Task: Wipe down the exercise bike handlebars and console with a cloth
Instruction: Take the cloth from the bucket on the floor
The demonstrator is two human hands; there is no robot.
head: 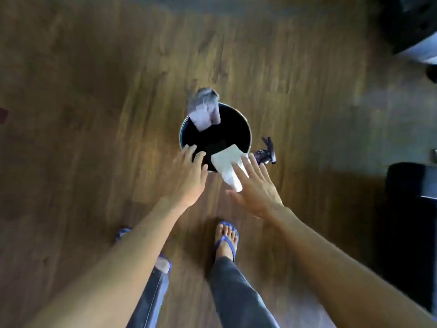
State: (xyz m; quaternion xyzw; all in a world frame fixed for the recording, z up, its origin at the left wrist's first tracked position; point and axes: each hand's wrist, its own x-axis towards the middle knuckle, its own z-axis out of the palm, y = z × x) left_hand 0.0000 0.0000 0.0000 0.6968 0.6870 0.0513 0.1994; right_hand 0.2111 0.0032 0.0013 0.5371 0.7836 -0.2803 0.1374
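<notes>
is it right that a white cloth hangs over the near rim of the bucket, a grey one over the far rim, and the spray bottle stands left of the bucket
Not quite. In the head view the spray bottle stands right of the bucket, not left. The white cloth does hang over the near rim and the grey cloth over the far rim.

Wood-grain floor, dark bucket, soft cloths

The floor (94, 91) shows brown wood grain with a low sheen; the bucket (181, 131) has a thin shiny rim, possibly metal; the white cloth (224, 162) looks soft and matt, the grey cloth (204, 110) limp fabric.
</notes>
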